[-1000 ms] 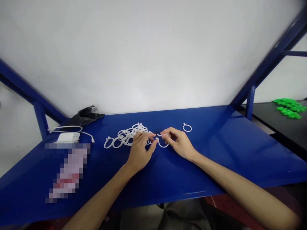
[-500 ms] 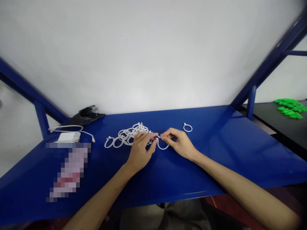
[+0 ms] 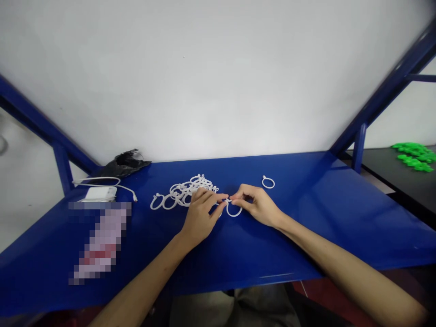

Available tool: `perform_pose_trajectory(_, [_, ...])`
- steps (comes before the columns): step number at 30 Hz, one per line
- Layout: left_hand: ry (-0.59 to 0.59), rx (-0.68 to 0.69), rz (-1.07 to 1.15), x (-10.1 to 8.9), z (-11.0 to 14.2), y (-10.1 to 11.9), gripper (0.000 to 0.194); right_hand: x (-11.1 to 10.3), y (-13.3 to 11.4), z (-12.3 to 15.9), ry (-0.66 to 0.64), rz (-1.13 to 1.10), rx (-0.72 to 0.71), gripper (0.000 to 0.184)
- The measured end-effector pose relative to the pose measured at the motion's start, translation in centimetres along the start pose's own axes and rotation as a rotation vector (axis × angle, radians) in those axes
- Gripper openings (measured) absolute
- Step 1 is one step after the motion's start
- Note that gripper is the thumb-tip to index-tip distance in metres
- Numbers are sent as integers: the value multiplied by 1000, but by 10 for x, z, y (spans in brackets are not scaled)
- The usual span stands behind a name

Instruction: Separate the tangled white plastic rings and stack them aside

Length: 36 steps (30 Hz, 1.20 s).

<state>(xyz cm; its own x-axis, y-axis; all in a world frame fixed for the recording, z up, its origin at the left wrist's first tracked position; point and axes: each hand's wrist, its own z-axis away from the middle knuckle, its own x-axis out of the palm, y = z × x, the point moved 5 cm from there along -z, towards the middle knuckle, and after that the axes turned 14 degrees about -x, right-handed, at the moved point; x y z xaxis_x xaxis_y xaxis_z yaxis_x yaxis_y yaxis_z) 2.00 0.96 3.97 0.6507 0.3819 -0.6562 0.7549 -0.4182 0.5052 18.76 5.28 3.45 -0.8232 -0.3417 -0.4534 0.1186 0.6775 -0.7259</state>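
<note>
A white ring [image 3: 234,215] hangs between my two hands, low over the blue table. My left hand [image 3: 203,213] pinches the ring's upper left side with thumb and forefinger. On its upper right side, the fingertips of my right hand [image 3: 255,203] grip it too. My fingers cover the top of the ring, so the small part there barely shows. Just behind my left hand lies a heap of white rings [image 3: 180,190], each with a small eyelet. One single white ring [image 3: 268,183] rests apart, beyond my right hand.
The blue table [image 3: 289,245] stands against a white wall. At left are a black plastic bag [image 3: 124,163], a white charger [image 3: 100,194] with its cable, and a blurred-out packet [image 3: 105,240]. Green pieces [image 3: 413,154] lie on a black surface at far right.
My fingertips have come closer together at the top of the ring. The thin white piece seen stretched between them is now mostly hidden. The view has shifted slightly.
</note>
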Motion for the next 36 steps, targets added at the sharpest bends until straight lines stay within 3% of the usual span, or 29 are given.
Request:
perform_pose_trajectory(11, [52,47,-3,-5,3,-1,12,1,-7,1,-40,13,-35,20])
perform_pose_trajectory(20, [31,-11,-29,-4,1,1,16,-3,-19,-2,-54,112,-90,13])
perform_pose_trajectory(30, [78,9,9,-8,-1,4,6,2,-26,1,-53,169,-247,17])
perform_pose_trajectory(33, [50,-11,-81,-9,-6,-1,12,-3,-21,-2,-42,235,-265,19])
perform_pose_trajectory(36, [-34,17,-243,-9,-7,-7,15,-22,-2,-3,-26,416,-206,23])
